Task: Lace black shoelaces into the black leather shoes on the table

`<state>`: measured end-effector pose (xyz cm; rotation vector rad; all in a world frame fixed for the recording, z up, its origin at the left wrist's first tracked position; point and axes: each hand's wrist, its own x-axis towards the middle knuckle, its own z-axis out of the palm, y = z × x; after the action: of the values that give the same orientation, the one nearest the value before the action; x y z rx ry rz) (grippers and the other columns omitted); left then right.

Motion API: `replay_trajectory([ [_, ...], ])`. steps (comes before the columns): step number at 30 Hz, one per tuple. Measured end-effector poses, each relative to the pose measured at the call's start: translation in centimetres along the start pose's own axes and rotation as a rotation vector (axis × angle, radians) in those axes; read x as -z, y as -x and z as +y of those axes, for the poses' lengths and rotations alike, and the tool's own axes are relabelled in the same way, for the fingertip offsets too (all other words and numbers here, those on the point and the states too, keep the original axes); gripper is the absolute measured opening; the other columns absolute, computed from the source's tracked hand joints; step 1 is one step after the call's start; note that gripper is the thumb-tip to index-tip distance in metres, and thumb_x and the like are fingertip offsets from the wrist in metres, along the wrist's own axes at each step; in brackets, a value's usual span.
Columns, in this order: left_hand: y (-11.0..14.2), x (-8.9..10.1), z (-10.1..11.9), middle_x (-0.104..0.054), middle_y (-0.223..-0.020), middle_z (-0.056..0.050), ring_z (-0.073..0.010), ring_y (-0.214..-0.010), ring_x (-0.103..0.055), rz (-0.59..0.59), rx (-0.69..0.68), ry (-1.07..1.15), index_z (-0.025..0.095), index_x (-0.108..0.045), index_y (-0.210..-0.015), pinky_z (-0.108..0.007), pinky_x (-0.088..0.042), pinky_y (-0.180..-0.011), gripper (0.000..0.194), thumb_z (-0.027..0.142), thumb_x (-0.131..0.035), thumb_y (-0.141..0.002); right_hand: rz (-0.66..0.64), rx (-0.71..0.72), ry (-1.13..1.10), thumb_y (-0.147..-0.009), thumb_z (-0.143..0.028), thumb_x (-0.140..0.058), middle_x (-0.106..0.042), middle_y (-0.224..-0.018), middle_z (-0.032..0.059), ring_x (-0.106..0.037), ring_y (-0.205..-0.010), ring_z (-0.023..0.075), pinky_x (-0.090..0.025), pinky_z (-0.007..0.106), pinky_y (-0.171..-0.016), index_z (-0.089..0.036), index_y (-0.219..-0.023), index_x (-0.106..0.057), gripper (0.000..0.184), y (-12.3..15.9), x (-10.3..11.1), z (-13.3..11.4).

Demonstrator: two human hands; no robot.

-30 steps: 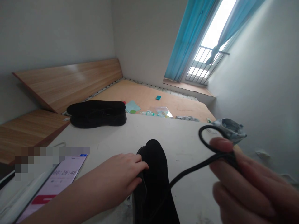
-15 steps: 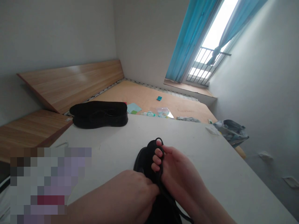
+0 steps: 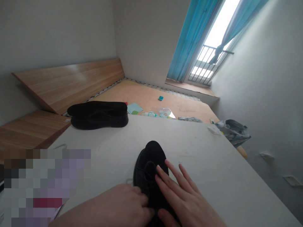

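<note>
A black lace-up shoe (image 3: 152, 154) lies on the white table in front of me, its far end pointing away and its near end cut off by the frame. My left hand (image 3: 125, 203) is closed against the shoe's left side, with fingers curled at its edge; the fingertips are partly hidden. Over the right side of the shoe, my right hand (image 3: 181, 195) is open, fingers spread and appearing to rest on it. Dark laces show faintly near the shoe's left side. Farther back on the left stands a second black shoe (image 3: 99, 115).
The white table (image 3: 196, 148) reaches toward a wooden bed board (image 3: 184, 101) with papers and plastic packets. Blurred-out items (image 3: 47, 186) lie at left. A bag (image 3: 234, 130) stands beyond the table's right edge; a blue curtain (image 3: 187, 41) hangs by the window.
My right hand came in from the right with the looped black shoelace, moved over the shoe, and now spreads open without the loop. My left hand has shifted nearer along the shoe.
</note>
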<state>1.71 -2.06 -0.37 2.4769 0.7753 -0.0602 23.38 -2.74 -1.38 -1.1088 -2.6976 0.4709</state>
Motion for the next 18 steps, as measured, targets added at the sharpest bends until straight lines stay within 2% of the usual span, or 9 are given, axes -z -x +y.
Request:
replay_trajectory([
  [2,-0.2,0.4,0.2,-0.072,-0.106,-0.012,-0.0281,-0.096,-0.066,-0.042,0.027,-0.027,0.017,-0.072,-0.105,-0.039,-0.052,-0.087,0.026,0.015,-0.057,-0.085,0.084,0.045,0.194,-0.089,-0.021,-0.056,-0.055,-0.139,0.0129,-0.047,-0.133,0.0396,-0.042,0.064,-0.105,-0.011,-0.132,-0.06,0.044,-0.7,-1.2,-0.1],
  [5,-0.4,0.9,0.2,-0.069,-0.111,-0.011,-0.0282,-0.102,-0.062,-0.044,0.066,-0.018,0.02,-0.07,-0.107,-0.043,-0.049,-0.093,0.029,0.01,-0.053,-0.086,0.174,0.048,0.277,-0.091,-0.025,-0.057,-0.068,-0.126,0.011,-0.054,-0.127,0.036,-0.041,0.06,-0.109,-0.014,-0.113,-0.071,0.028,-1.5,-2.3,-0.3],
  [9,-0.2,1.3,-0.1,-0.066,-0.114,-0.009,-0.0298,-0.113,-0.057,-0.02,0.113,0.005,0.023,-0.071,-0.094,-0.047,-0.046,-0.099,0.025,0.007,-0.054,-0.084,0.209,0.124,0.267,-0.089,-0.026,-0.062,-0.075,-0.113,0.0048,-0.058,-0.125,0.0281,-0.023,0.047,-0.122,-0.018,-0.1,-0.072,0.018,-1.3,-2.5,-0.1],
  [11,-0.2,1.6,-0.1,-0.061,-0.125,-0.011,-0.031,-0.122,-0.052,0.032,0.163,0.02,0.021,-0.069,-0.101,-0.049,-0.042,-0.104,0.029,0.006,-0.051,-0.084,0.218,0.14,0.245,-0.088,-0.024,-0.062,-0.076,-0.11,0.003,-0.058,-0.125,0.0253,-0.013,0.043,-0.124,-0.019,-0.097,-0.07,0.013,-1.0,-2.5,0.1],
  [13,-0.3,1.8,-0.1,-0.054,-0.138,-0.014,-0.0301,-0.129,-0.047,0.071,0.166,0.047,0.018,-0.062,-0.119,-0.048,-0.038,-0.109,0.037,0.006,-0.046,-0.087,0.238,0.129,0.206,-0.087,-0.018,-0.061,-0.077,-0.105,0.0022,-0.058,-0.126,0.0228,-0.007,0.041,-0.124,-0.02,-0.094,-0.068,0.01,-0.7,-2.4,0.3],
  [16,-0.8,1.8,0.0,-0.055,-0.137,-0.012,-0.0254,-0.127,-0.05,0.071,0.14,0.093,0.017,-0.056,-0.127,-0.044,-0.038,-0.11,0.039,0.008,-0.042,-0.092,0.272,0.117,0.125,-0.085,-0.009,-0.056,-0.078,-0.098,0.0005,-0.058,-0.125,0.0186,-0.011,0.039,-0.124,-0.02,-0.097,-0.063,0.018,0.1,-1.3,0.5],
  [18,-1.3,1.6,0.1,-0.062,-0.126,-0.01,-0.0258,-0.119,-0.055,0.07,0.175,0.09,0.018,-0.059,-0.121,-0.045,-0.041,-0.107,0.03,0.014,-0.044,-0.095,0.264,0.107,0.087,-0.086,-0.008,-0.054,-0.077,-0.101,-0.0001,-0.06,-0.123,0.0173,-0.023,0.038,-0.121,-0.022,-0.104,-0.061,0.024,1.1,-0.2,0.8],
])
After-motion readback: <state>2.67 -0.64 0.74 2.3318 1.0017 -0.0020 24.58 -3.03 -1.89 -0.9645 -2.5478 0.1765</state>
